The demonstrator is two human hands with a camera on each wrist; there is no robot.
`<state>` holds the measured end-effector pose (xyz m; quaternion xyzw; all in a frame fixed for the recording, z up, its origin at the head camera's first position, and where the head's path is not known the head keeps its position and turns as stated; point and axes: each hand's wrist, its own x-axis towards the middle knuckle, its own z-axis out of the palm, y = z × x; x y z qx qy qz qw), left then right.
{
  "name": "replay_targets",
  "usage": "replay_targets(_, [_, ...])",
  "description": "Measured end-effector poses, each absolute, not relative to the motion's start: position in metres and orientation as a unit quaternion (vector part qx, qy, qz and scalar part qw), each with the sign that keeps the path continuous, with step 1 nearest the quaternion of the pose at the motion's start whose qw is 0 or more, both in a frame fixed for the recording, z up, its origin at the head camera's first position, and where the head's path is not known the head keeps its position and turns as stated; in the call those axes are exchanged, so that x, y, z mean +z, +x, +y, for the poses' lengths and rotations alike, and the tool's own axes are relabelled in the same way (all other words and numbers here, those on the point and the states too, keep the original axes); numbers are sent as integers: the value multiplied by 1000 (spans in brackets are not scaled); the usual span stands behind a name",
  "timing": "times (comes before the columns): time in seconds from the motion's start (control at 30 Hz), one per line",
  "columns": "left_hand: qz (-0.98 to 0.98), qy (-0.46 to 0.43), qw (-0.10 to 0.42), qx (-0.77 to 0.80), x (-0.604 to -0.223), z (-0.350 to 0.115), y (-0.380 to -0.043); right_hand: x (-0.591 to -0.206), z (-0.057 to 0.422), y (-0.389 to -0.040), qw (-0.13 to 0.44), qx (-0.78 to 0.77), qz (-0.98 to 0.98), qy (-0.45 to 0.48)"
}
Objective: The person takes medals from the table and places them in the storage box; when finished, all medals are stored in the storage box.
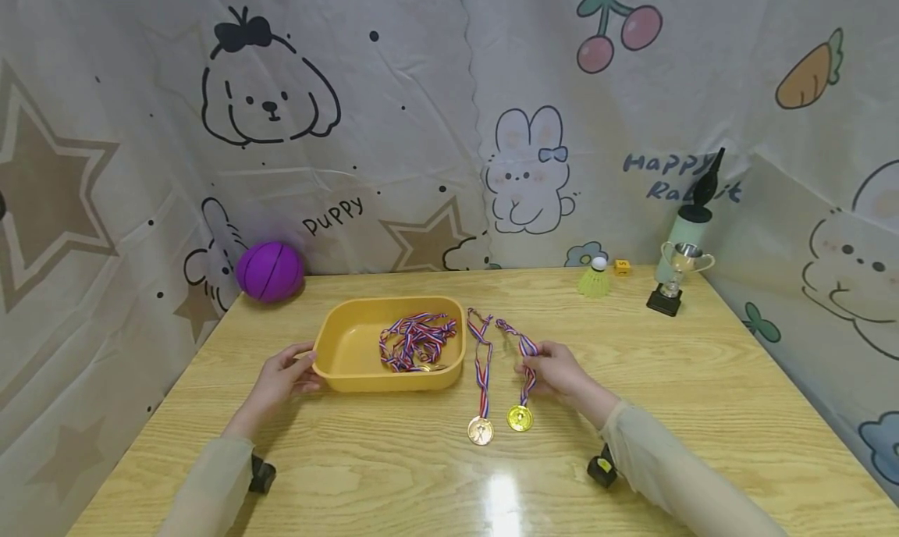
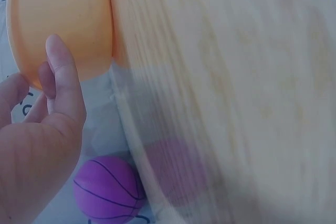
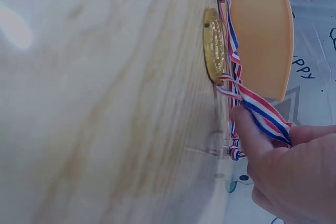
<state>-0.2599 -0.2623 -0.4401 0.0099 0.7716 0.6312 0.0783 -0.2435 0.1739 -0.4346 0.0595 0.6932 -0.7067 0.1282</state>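
My right hand (image 1: 557,369) pinches the red, white and blue ribbon of a gold medal (image 1: 520,417); the ribbon (image 3: 262,111) passes between thumb and fingers in the right wrist view. Just left of it, a second medal (image 1: 481,430) lies on the table, its ribbon (image 1: 482,365) stretched away from me. My left hand (image 1: 284,373) holds the left end of a yellow plastic basin (image 1: 393,382), fingers against its outer wall in the left wrist view. Inside the basin, a tangle of ribbons (image 1: 414,342) lies toward the right, with medal edges partly showing beneath.
On the wooden table (image 1: 393,474), a purple ball (image 1: 270,272) sits at the back left. At the back right stand a shuttlecock (image 1: 595,279), a small yellow cube (image 1: 622,267), a trophy cup (image 1: 677,275) and a pale green container with a black top (image 1: 691,225). Patterned cloth surrounds the table.
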Motion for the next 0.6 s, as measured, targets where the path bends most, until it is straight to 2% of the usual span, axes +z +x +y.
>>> replay_targets(0.6, [769,7,78,634,-439,-262,-259,-422,182,-246,149,-726,671,40])
